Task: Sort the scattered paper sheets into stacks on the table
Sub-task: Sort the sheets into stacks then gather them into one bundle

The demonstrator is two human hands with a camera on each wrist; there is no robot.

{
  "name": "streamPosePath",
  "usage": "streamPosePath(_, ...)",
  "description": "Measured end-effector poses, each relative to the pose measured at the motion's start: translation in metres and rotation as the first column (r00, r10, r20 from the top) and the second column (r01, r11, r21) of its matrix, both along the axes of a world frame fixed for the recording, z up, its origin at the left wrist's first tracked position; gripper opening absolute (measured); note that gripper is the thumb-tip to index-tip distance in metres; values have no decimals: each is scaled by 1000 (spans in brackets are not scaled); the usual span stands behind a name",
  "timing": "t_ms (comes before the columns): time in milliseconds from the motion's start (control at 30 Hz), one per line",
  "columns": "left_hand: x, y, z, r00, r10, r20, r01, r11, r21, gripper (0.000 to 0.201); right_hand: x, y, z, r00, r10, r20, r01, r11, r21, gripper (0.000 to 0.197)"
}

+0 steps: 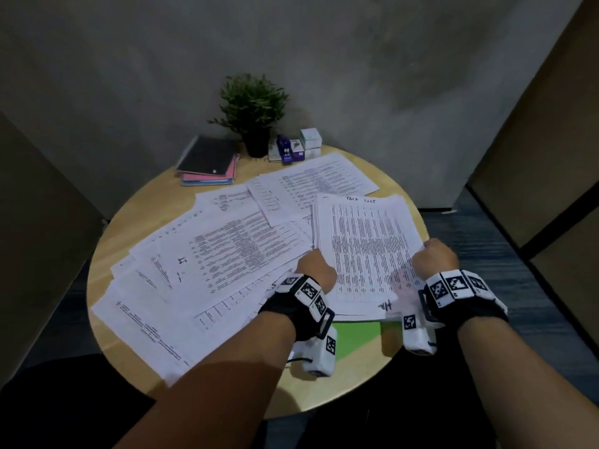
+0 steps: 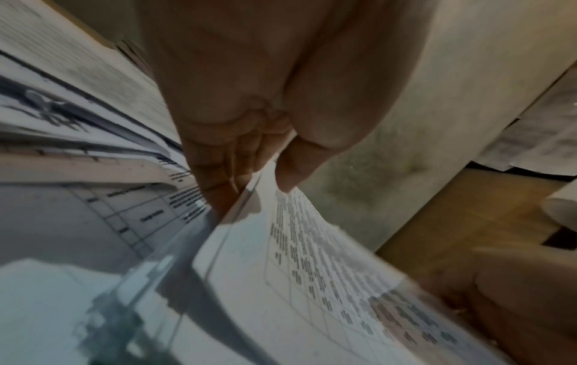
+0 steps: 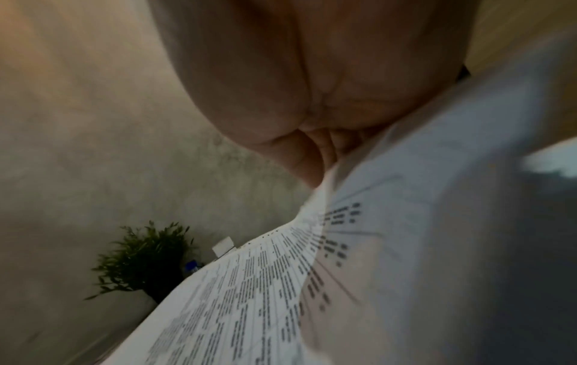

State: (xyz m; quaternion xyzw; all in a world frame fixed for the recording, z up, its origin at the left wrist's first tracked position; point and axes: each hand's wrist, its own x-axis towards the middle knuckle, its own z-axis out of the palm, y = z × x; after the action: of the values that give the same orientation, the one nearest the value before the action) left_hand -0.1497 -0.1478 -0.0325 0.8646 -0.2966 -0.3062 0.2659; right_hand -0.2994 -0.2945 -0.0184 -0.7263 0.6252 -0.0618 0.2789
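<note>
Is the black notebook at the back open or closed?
Closed. The black notebook lies flat, cover shut, on top of pink and blue books beside the green potted plant.

White sheets with black print, tan desk, green plant, black notebook, blue stapler, green card.
</note>
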Motion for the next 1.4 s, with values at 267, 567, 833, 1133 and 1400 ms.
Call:
streamPosePath(267,42,47,36,998,45,-38,-51,982,-182,47,22,13,21,980,196,19,-194,978,-78,48)
streamPosePath(567,150,137,54,958,277,-71,-286,927,-242,39,131,75,40,863,494,105,-495,869,-24,44)
streamPosePath(833,199,161,17,917,335,-215,-377,905,-197,36,209,92,10,809,534,-246,-529,844,90,45)
streamPosePath(1133,222,156,-11,899,278,-338,-377,884,-276,19,268,80,-7,817,445,-367,-506,858,-84,82)
streamPosePath(1400,230,137,-7,935,200,-291,-314,848,-426,22,304,65,-23,807,423,-411,-484,873,-52,33)
